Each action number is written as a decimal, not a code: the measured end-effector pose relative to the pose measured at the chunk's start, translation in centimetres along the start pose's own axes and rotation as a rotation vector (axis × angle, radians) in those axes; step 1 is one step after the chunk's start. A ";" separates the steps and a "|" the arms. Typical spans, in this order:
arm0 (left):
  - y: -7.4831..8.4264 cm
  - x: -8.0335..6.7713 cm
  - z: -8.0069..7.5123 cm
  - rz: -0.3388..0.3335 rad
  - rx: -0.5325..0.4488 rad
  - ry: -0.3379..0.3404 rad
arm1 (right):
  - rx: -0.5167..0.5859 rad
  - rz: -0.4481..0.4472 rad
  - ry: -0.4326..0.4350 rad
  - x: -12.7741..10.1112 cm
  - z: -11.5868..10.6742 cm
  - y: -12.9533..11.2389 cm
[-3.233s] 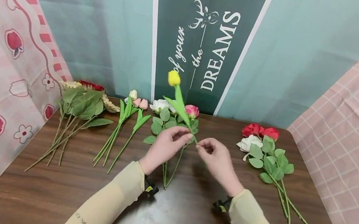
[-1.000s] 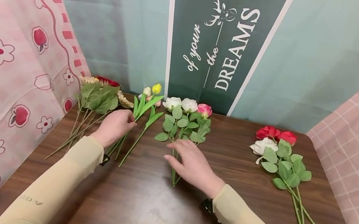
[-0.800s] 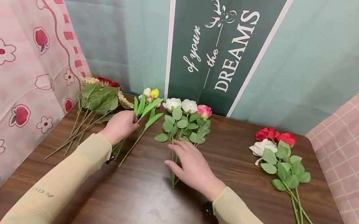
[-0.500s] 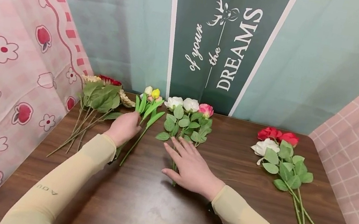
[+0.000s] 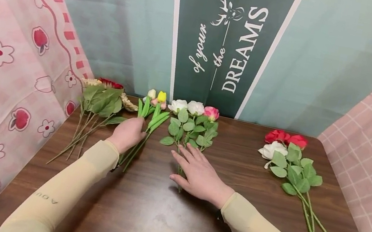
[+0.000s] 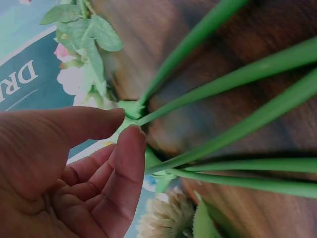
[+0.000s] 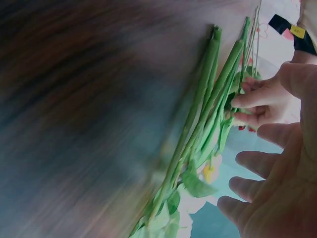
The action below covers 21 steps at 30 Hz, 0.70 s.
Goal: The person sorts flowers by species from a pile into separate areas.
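Note:
My left hand is at the tulips, at left of centre in the head view. In the left wrist view its thumb and index fingertip come close together around a green stem, with a bit of yellow behind. The yellow tulip lies among a cream tulip and pink ones, leaves pointing away from me. My right hand, fingers straight and spread, is over the lower stems of the white roses and a pink rose. Its palm holds nothing in the right wrist view.
On the brown table, leafy stems with cream and red blooms lie at far left. Red roses and a white rose lie at right. Patterned cloths hang on both sides, and a green curtain behind.
Both hands held the yellow tulip up in the middle; the left hand then carried it to the tulips at left and lowered it. The right hand let go and spread over the rose stems.

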<state>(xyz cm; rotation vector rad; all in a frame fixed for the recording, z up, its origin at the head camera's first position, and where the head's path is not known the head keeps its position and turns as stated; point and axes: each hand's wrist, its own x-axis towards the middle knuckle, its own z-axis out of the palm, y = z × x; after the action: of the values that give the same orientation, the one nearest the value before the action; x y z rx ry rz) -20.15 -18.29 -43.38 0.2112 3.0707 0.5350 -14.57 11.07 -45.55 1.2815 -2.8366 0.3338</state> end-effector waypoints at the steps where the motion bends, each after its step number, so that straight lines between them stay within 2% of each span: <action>1: 0.3 0.1 -0.1 0.002 -0.005 0.001 | 0.001 0.011 0.008 -0.3 -0.1 0.3; 4: 1.2 0.1 -0.2 0.030 -0.002 0.022 | 0.011 0.053 0.046 -1.0 -0.4 1.7; 7: 2.5 -0.1 0.1 0.127 0.017 0.056 | 0.036 0.118 0.102 -1.9 -0.9 3.4; 9: 3.6 -0.3 0.5 0.236 0.054 0.073 | 0.045 0.173 0.141 -2.7 -1.3 5.0; 11: 5.0 -0.7 1.1 0.373 0.090 0.081 | 0.057 0.237 0.175 -3.9 -1.8 6.7; 15: 8.3 -1.5 2.6 0.615 0.170 0.038 | 0.067 0.362 0.258 -7.5 -2.9 10.3; 18: 10.9 -2.3 4.0 0.742 0.218 -0.019 | 0.073 0.450 0.325 -10.8 -4.0 13.1; 21: 13.4 -3.0 5.2 0.835 0.250 -0.070 | 0.072 0.565 0.322 -14.1 -5.4 15.5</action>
<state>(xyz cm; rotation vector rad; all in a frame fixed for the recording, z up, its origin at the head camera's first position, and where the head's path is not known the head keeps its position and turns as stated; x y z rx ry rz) -15.28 -4.45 -43.77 1.4979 2.8416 0.1198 -17.16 32.51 -44.53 0.3528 -2.8509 0.5876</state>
